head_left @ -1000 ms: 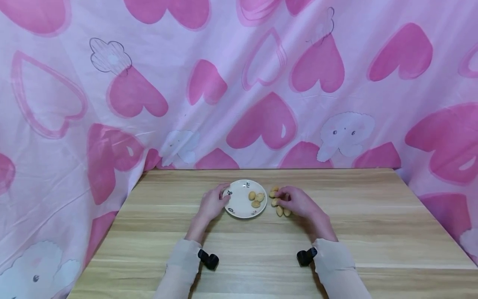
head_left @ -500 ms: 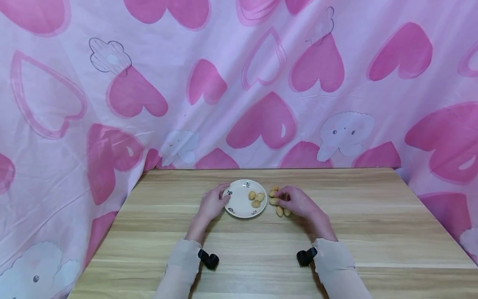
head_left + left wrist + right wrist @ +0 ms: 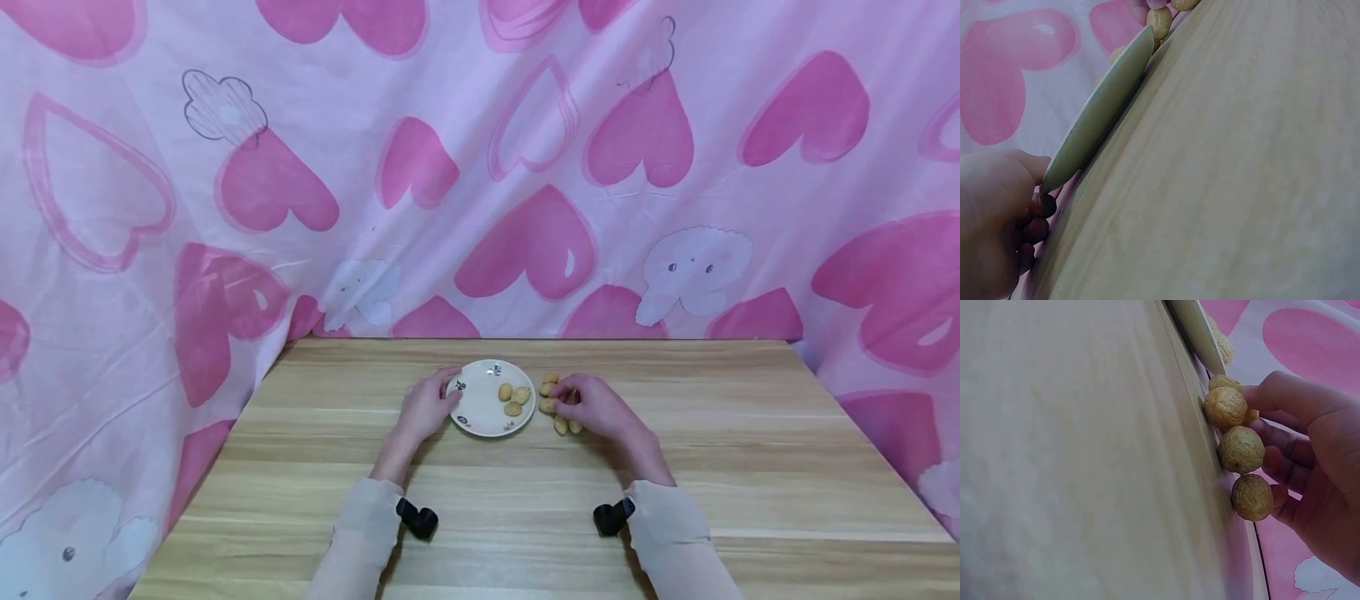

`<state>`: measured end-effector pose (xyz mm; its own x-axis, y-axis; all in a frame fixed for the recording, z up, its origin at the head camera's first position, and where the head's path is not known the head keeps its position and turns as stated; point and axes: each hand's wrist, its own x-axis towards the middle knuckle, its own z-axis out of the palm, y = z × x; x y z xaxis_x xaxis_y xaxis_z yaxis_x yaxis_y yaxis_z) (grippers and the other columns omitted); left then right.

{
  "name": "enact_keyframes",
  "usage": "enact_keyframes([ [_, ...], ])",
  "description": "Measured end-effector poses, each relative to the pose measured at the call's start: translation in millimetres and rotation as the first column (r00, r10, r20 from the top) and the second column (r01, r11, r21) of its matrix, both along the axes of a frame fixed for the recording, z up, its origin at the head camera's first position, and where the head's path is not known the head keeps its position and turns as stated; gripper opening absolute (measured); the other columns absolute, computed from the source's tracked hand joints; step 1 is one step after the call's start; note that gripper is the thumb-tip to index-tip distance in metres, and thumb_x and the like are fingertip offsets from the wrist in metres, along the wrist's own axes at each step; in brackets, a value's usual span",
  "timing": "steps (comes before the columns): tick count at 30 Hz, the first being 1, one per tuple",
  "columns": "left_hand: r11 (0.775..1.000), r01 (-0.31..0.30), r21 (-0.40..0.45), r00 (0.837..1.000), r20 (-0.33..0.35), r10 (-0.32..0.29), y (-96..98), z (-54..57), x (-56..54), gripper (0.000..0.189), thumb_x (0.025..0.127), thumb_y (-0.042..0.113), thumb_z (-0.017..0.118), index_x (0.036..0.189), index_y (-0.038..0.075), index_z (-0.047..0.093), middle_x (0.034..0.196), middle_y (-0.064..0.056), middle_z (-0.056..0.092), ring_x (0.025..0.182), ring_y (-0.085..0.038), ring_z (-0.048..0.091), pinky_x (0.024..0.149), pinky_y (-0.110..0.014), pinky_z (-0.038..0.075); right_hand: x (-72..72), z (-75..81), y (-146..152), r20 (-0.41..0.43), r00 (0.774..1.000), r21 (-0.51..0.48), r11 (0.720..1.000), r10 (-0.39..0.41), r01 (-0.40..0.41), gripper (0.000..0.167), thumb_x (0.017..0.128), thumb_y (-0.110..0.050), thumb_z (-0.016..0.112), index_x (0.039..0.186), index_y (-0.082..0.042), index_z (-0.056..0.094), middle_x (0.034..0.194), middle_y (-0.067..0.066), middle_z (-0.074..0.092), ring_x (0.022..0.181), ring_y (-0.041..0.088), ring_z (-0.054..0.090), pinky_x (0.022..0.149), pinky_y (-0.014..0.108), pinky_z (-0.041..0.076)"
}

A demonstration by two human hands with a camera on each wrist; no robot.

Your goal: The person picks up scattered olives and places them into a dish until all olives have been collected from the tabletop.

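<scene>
Right grip (image 3: 600, 407), right of centre in the head view: thumb and forefinger bent toward each other, clamped on a tan nut (image 3: 548, 406) just beside the plate's right rim. Far side of that nut hidden by the hand. In the right-wrist view the thumb tip is at the nuts, upper right of frame, other fingers curled behind; wrinkled shells plain there. About the same hand, on the counter: upper nuts (image 3: 551, 378) just above the fingertips, lower nuts (image 3: 561, 426), a pair side by side, below them. Left grip (image 3: 427, 408), left of centre: clamped on the left rim of the plate (image 3: 472, 407); left-wrist view, lower left, shows thumb on the edge and fingers bent beneath. Plate round, white, small dark prints near its rim, mid-frame. Plated nuts (image 3: 521, 395), three in a close group, lie on its right half. Forearms enter from the bottom edge in pale sleeves (image 3: 367, 517), a black device (image 3: 417, 521) on the inner side of each. Counter (image 3: 517, 517) of light striped wood fills the lower frame. Beyond it, a pink cloth (image 3: 465, 75) with hearts and pale cartoon animals covers the upper half and both sides.
</scene>
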<state>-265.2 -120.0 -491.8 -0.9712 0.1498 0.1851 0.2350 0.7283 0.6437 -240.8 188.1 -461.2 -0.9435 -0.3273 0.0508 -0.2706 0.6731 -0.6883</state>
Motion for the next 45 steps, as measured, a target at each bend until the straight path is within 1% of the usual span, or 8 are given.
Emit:
enact_keyframes([
  [8, 1.000, 0.007, -0.003, 1.000, -0.008, -0.007, -0.2, -0.3, -0.7, 0.045, 0.092, 0.021, 0.068, 0.136, 0.013, 0.060, 0.069, 0.003, 0.053, 0.064, -0.014, 0.047, 0.091, -0.045, 0.039, 2.3, 2.6, -1, -0.002, 1.000, -0.020, 0.999, -0.027, 0.027, 0.020, 0.090, -0.015, 0.070, 0.108, -0.007, 0.073, 0.096, 0.003, 0.065, 0.081, 0.014, 0.058, 0.070, 0.026, 0.050],
  [12, 1.000, 0.005, 0.000, 1.000, -0.004, -0.005, -0.4, 0.0, -0.1, 0.046, 0.092, 0.021, 0.068, 0.136, 0.013, 0.060, 0.069, 0.003, 0.053, 0.062, -0.014, 0.047, 0.091, -0.045, 0.039, 5.5, 7.9, -2, 0.002, 0.999, -0.044, 0.998, -0.039, 0.039, 0.020, 0.090, -0.016, 0.069, 0.109, -0.009, 0.072, 0.094, 0.004, 0.064, 0.078, 0.016, 0.056, 0.063, 0.026, 0.049],
  [17, 1.000, 0.006, 0.000, 1.000, -0.007, -0.006, -0.8, 0.3, -0.6, 0.046, 0.092, 0.022, 0.068, 0.136, 0.013, 0.060, 0.069, 0.004, 0.053, 0.061, -0.013, 0.047, 0.091, -0.045, 0.040, 7.5, 13.6, -3, -0.012, 0.998, -0.033, 0.997, -0.065, 0.064, 0.020, 0.090, -0.019, 0.070, 0.109, -0.013, 0.072, 0.096, 0.000, 0.065, 0.081, 0.017, 0.054, 0.065, 0.027, 0.047],
  [20, 1.000, 0.007, 0.001, 1.000, -0.008, -0.007, -1.2, -0.5, -1.2, 0.045, 0.092, 0.022, 0.068, 0.136, 0.013, 0.060, 0.069, 0.004, 0.053, 0.061, -0.013, 0.046, 0.091, -0.045, 0.040, 6.6, 14.9, -5, -0.039, 0.998, -0.021, 0.999, -0.047, 0.046, 0.020, 0.090, -0.019, 0.070, 0.109, -0.012, 0.073, 0.098, 0.000, 0.066, 0.082, 0.017, 0.053, 0.066, 0.027, 0.046],
  [25, 1.000, 0.011, 0.004, 1.000, -0.004, -0.011, -2.0, -2.4, -1.4, 0.046, 0.092, 0.022, 0.068, 0.136, 0.013, 0.060, 0.068, 0.004, 0.053, 0.061, -0.013, 0.047, 0.093, -0.045, 0.039, 5.5, 17.2, -12, -0.063, 0.998, -0.010, 1.000, -0.018, 0.018, 0.021, 0.090, -0.018, 0.071, 0.109, -0.010, 0.074, 0.095, 0.000, 0.066, 0.080, 0.016, 0.054, 0.065, 0.026, 0.046],
  [31, 1.000, 0.016, -0.007, 1.000, -0.020, -0.016, -2.2, -1.3, -0.1, 0.045, 0.093, 0.022, 0.067, 0.136, 0.012, 0.060, 0.069, 0.003, 0.053, 0.062, -0.013, 0.047, 0.090, -0.045, 0.040, 5.4, 18.6, -20, -0.093, 0.996, 0.010, 1.000, 0.007, -0.006, 0.020, 0.088, -0.015, 0.072, 0.108, -0.012, 0.074, 0.093, 0.000, 0.066, 0.079, 0.015, 0.054, 0.067, 0.026, 0.046],
  [39, 1.000, 0.016, -0.003, 1.000, -0.018, -0.016, -1.5, 0.8, -0.5, 0.045, 0.093, 0.022, 0.067, 0.136, 0.012, 0.060, 0.070, 0.002, 0.054, 0.063, -0.014, 0.048, 0.088, -0.044, 0.039, 4.5, 15.4, -34, -0.084, 0.996, 0.034, 0.999, 0.020, -0.017, 0.019, 0.088, -0.018, 0.074, 0.108, -0.016, 0.074, 0.093, -0.005, 0.063, 0.079, 0.013, 0.054, 0.066, 0.026, 0.047],
  [45, 1.000, 0.017, -0.016, 1.000, -0.022, -0.017, -2.2, -0.1, 0.2, 0.044, 0.093, 0.021, 0.067, 0.136, 0.013, 0.060, 0.069, 0.003, 0.054, 0.064, -0.013, 0.048, 0.088, -0.044, 0.039, 5.0, 13.0, -45, -0.089, 0.995, 0.011, 0.999, 0.050, -0.049, 0.018, 0.088, -0.018, 0.074, 0.105, -0.016, 0.075, 0.091, -0.005, 0.063, 0.081, 0.014, 0.055, 0.068, 0.027, 0.047],
])
